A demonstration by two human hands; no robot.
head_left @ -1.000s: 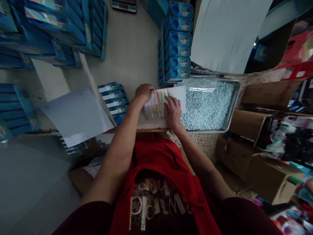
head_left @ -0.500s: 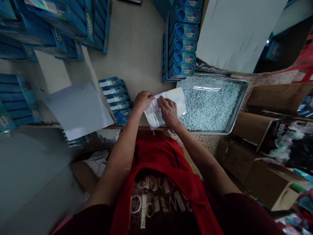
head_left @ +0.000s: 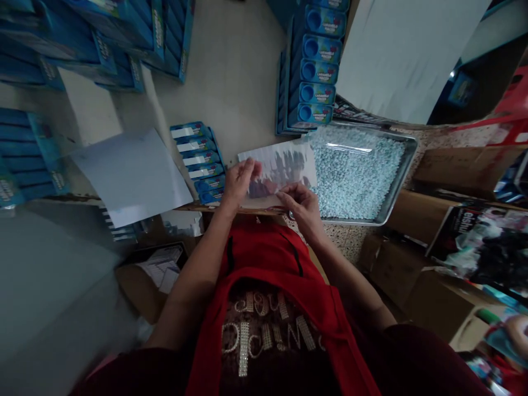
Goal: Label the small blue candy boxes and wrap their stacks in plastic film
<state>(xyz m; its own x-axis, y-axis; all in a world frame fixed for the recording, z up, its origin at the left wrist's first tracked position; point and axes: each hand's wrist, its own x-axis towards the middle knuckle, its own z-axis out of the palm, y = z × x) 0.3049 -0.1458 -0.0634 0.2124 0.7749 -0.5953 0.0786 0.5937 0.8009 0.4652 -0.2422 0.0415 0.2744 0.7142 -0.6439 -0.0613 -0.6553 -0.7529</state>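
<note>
A shiny, pale label sheet (head_left: 289, 157) lies tilted at the table's front edge, its right end against the tray of candies. My left hand (head_left: 240, 184) is over the sheet's left end, thumb and fingers drawn together; anything between its fingertips is too small to make out. Along the lower edge of the sheet, my right hand (head_left: 303, 206) has thumb and forefinger pinched on it. Close by on the left stands a row of blue candy boxes (head_left: 199, 159), several of them bearing white strips on their tops.
To the right is a metal tray (head_left: 408, 165) full of small pale-blue candies. A display of blue boxes (head_left: 315, 71) stands behind it. More blue boxes (head_left: 124, 33) are stacked at back left. A white sheet (head_left: 134, 176) overhangs the front edge. Cardboard boxes (head_left: 424, 220) fill the right side.
The label sheet now lies flatter, and more of its surface shows. My right hand has slid from its middle to the lower edge; my left hand has come down slightly from the upper-left corner.
</note>
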